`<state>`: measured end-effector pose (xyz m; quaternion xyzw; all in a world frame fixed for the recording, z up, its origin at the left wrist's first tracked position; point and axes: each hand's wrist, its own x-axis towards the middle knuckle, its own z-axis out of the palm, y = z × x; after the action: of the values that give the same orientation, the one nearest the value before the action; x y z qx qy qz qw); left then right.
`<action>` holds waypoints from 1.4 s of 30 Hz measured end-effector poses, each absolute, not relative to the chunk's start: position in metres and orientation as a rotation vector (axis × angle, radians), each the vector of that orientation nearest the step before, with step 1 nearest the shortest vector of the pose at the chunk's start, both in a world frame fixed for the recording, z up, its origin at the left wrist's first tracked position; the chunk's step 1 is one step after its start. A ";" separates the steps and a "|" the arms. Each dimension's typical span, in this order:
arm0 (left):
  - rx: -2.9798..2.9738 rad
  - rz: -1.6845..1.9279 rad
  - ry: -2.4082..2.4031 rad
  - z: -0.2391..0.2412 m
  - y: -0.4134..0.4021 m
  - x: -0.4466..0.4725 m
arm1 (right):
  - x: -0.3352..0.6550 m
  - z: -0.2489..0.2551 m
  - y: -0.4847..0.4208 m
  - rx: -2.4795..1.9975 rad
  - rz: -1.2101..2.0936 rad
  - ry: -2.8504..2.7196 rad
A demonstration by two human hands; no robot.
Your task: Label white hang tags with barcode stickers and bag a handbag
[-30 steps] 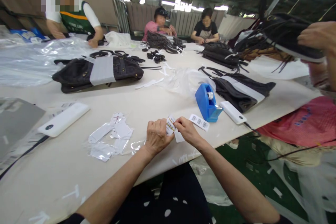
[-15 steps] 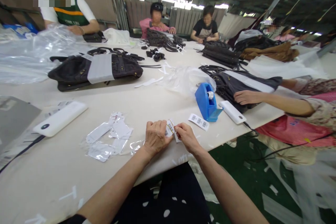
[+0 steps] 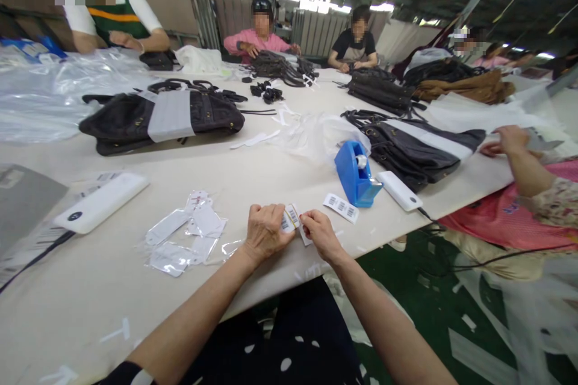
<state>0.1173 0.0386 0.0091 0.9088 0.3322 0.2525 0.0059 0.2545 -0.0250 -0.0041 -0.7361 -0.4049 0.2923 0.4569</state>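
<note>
My left hand (image 3: 265, 232) and my right hand (image 3: 318, 233) meet near the front edge of a pale worktable (image 3: 253, 174). Both pinch a small white barcode tag (image 3: 291, 218) between thumb and fingers. A second barcode label (image 3: 342, 207) lies flat just right of my right hand. To the left of my left hand lies a loose pile of clear tag sleeves (image 3: 185, 237). A blue tape dispenser (image 3: 354, 174) stands beyond my right hand.
White power banks lie at left (image 3: 97, 210) and right (image 3: 400, 190), each with a cable. Dark handbags (image 3: 160, 117) (image 3: 419, 147) rest further back, with clear plastic sheeting (image 3: 58, 96) at far left. Several other people work around the table; a co-worker's hand (image 3: 508, 139) reaches in at right.
My hands have stayed on the tag, barely shifting. The co-worker at right lowered a dark bag, reached toward the nearer handbag, then drew the hand back to the right.
</note>
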 end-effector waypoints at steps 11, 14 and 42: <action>2.938 0.676 0.806 0.009 0.043 0.105 | 0.271 0.003 -0.025 -1.863 0.646 -1.026; 2.929 0.670 0.817 0.007 0.048 0.095 | 0.281 0.006 -0.028 -1.876 0.619 -1.013; 2.920 0.628 0.993 0.024 0.033 0.113 | 0.241 0.011 -0.023 -1.693 0.641 -1.164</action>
<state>0.1133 0.0325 0.0238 0.9277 0.3155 0.1995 -0.0028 0.2407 -0.0235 0.0113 -0.6923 -0.4762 0.2622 0.4746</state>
